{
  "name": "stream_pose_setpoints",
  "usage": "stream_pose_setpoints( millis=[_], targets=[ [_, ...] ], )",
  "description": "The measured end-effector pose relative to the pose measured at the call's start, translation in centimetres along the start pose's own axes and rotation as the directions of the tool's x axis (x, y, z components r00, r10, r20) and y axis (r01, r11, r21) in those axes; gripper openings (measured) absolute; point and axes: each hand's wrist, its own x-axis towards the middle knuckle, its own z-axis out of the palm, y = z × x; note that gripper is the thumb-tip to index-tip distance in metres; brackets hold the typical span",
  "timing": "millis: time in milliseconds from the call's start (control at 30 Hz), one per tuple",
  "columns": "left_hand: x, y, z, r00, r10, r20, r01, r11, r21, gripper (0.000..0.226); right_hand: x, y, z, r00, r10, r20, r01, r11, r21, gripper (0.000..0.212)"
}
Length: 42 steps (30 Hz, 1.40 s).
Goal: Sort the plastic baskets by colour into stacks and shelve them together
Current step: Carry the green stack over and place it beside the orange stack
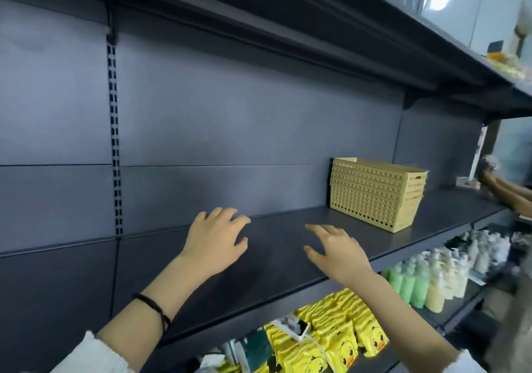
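Baskets (374, 192), yellow and nested in one stack, are sitting toward the right end of the shelf (288, 257), close to its back panel. I am holding my left hand (214, 241) and right hand (338, 254) over the shelf's middle, well apart from the stack, each grip wide, fingers spread and holding nothing. Yellow packets (331, 341) and bottles (417, 283) are filling the shelf below.

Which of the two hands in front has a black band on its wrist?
The left hand does: a dark band wraps its wrist. The right hand has a bare wrist. Both hands are open over the dark shelf, holding nothing.
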Motion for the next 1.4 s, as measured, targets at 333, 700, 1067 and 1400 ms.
stream_pose_setpoints(
  millis=[333,700,1067,1400],
  targets=[
    [11.4,6.6,3.8,0.998,-0.045,0.037,0.047,0.998,-0.039,0.046,7.4,12.8,1.6,0.995,0.037,-0.09,-0.027,0.993,0.113,0.056],
    [20.8,18.2,10.5,0.983,-0.161,0.094,0.183,0.932,-0.315,0.046,15.1,31.1,2.8,0.781,0.351,-0.517,-0.102,0.888,0.449,0.094],
    [26.6,28.2,16.2,0.944,-0.307,0.122,0.297,0.625,-0.722,0.062,19.4,36.7,6.3,0.817,0.411,-0.404,-0.059,0.756,0.651,0.121],
    [33.2,32.7,14.5,0.929,-0.355,-0.108,0.058,0.427,-0.902,0.056,16.8,37.5,7.1,0.748,0.299,-0.592,0.18,0.768,0.615,0.063]
  ],
)
